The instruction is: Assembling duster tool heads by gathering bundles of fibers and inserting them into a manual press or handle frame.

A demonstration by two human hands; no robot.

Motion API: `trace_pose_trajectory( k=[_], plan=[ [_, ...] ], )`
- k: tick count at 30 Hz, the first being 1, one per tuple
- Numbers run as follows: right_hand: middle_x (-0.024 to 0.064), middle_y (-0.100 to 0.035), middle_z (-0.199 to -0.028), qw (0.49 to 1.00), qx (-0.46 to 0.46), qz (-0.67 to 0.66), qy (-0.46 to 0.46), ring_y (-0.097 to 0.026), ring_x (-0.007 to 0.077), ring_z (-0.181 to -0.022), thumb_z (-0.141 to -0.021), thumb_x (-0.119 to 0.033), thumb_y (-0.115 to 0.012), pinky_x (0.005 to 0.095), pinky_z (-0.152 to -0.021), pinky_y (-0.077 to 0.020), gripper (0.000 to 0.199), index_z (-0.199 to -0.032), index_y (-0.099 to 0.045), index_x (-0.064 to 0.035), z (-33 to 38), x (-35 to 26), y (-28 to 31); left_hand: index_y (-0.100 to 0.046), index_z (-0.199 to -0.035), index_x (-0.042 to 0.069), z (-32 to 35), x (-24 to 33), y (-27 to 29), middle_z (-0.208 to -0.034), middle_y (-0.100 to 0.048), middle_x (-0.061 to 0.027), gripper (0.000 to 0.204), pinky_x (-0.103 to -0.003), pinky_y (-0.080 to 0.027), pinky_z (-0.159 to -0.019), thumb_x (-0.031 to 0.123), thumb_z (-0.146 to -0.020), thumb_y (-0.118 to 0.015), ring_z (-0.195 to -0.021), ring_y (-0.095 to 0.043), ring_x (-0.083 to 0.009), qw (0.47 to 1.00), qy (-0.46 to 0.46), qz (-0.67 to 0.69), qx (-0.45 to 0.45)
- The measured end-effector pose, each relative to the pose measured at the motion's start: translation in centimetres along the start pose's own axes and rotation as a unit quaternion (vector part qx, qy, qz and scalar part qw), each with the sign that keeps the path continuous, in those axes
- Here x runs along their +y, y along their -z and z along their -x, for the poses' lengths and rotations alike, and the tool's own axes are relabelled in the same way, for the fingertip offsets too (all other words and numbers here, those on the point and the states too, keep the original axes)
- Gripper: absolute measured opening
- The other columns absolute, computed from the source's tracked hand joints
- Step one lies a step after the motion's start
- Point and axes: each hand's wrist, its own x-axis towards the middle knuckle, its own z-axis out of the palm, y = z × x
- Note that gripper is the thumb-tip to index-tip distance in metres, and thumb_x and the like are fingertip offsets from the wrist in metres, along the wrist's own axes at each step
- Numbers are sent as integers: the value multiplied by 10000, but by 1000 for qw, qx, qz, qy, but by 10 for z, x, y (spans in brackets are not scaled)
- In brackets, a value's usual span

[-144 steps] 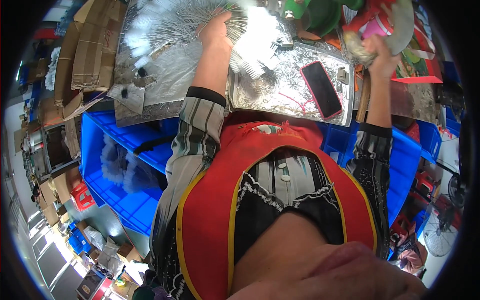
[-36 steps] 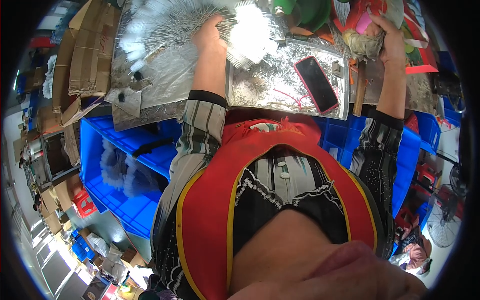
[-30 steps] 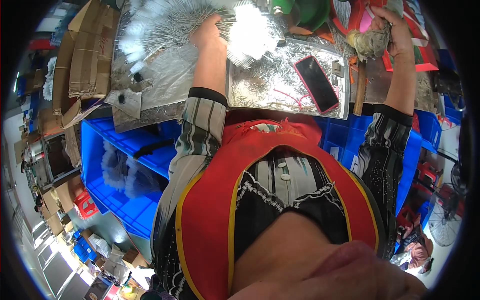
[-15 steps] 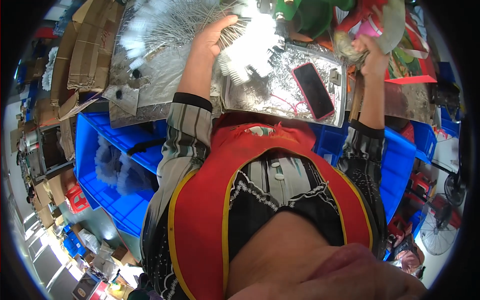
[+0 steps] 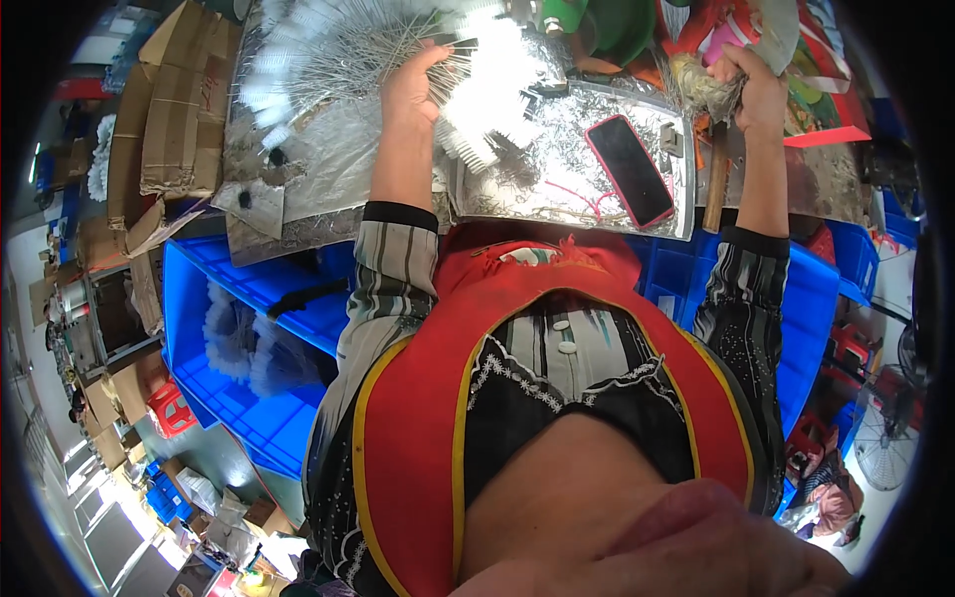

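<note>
White bristle brushes with thin wire stems lie in a large heap at the far left of the bench. My left hand is closed around several stems at the heap's right side, thumb stretched across them. White bristle heads show just right of that hand, washed out by bright light. At the far right my right hand has its fingers curled beside a straw-coloured, wrapped-looking bundle and a pale curved piece. What its fingers hold cannot be made out.
A phone in a red case lies on a metal tray strewn with wire bits. Green machine parts stand behind it. A red bag is at right, cardboard boxes at left. Blue bins sit below the bench.
My right hand, blurred before, has come slightly lower beside the straw-coloured bundle, and the pale curved piece shows less. My left hand stays at the stems. The whole view has shifted a little.
</note>
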Motion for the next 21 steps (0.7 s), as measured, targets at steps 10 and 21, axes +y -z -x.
trace_pose_trajectory(
  k=[10, 21],
  plan=[
    [45, -412, -494, 994, 9, 26, -110, -430, 164, -481, -714, -134, -547, 279, -541, -382, 254, -514, -410, -58, -15, -37, 4, -514, -855, -34, 0, 1, -18, -769, -556, -128, 272, -345, -521, -554, -87, -602, -600, -644, -583, -233, 995, -9, 17, 94],
    [70, -438, -517, 976, -13, -10, 218, -458, 178, -506, -718, -19, -504, 323, -615, -440, 197, -529, -450, -7, 3, 58, -5, -555, -754, -20, 5, 10, -21, -706, -574, -118, 165, -325, -522, -518, -56, -610, -625, -610, -592, -206, 997, 36, -12, 68]
  ],
)
